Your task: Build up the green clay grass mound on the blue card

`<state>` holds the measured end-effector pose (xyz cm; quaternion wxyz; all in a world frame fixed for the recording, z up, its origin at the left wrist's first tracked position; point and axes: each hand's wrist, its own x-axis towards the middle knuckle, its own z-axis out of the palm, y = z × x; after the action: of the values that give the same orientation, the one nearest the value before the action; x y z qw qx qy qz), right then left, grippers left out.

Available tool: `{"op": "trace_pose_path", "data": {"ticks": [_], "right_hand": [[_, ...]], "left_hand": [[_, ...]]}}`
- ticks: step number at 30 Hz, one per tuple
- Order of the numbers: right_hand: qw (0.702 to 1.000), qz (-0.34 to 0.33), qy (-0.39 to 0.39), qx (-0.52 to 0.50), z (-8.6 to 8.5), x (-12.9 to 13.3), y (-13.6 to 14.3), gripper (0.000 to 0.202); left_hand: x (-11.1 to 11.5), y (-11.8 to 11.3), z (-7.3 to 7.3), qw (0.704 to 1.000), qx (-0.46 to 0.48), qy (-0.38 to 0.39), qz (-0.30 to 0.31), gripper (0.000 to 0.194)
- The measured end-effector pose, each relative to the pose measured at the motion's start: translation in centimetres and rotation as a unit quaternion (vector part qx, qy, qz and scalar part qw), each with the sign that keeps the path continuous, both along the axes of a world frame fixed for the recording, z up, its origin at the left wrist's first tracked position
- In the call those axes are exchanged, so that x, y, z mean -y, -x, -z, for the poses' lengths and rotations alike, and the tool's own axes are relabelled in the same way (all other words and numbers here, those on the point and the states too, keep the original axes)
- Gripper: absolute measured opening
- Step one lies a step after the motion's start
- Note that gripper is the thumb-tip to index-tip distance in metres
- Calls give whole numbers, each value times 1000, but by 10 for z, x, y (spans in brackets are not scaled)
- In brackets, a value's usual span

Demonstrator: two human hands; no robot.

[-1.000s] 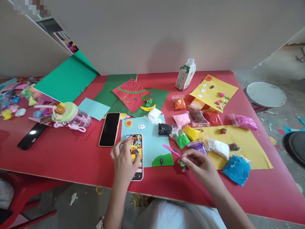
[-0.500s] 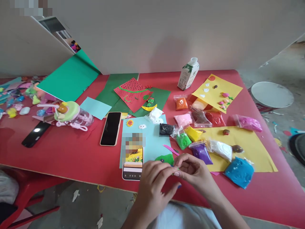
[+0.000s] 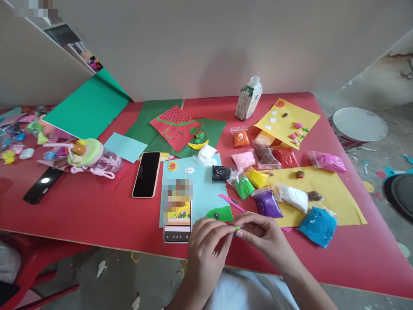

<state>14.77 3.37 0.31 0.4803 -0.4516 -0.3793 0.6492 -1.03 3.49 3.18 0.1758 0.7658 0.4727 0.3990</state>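
Note:
A tiny piece of green clay is pinched where my fingertips meet, just above the table's front edge. My left hand is closed on it from one side, and my right hand holds it with thumb and fingers from the other. Behind them a flat green clay shape with a small dark flower lies on the light blue sheet. A pink clay knife lies just beyond my right hand. To the left, a phone shows a picture with flowers.
Bags of coloured clay, among them a purple one and a blue one, spread over the right side. A carton stands at the back. Left are a dark phone and a cup. A bucket stands beside the table.
My left thumb has come up from below to join the fingers at the green clay, which now shows more plainly. The view has shifted slightly.

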Motion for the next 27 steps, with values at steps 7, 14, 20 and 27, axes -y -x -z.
{"op": "trace_pose_path", "data": {"ticks": [7,14,20,27], "right_hand": [[999,28,15,35,-1,3,-4,17],[998,-2,3,61,1,3,-14,16],[997,43,3,61,0,-3,-14,24],[996,27,-30,74,-7,2,-4,21]], "left_hand": [[5,-3,2,999,14,34,1,16],[6,-3,3,980,138,143,4,7],[6,1,13,897,286,336,30,15],[6,-1,13,903,261,341,-7,19]]}}
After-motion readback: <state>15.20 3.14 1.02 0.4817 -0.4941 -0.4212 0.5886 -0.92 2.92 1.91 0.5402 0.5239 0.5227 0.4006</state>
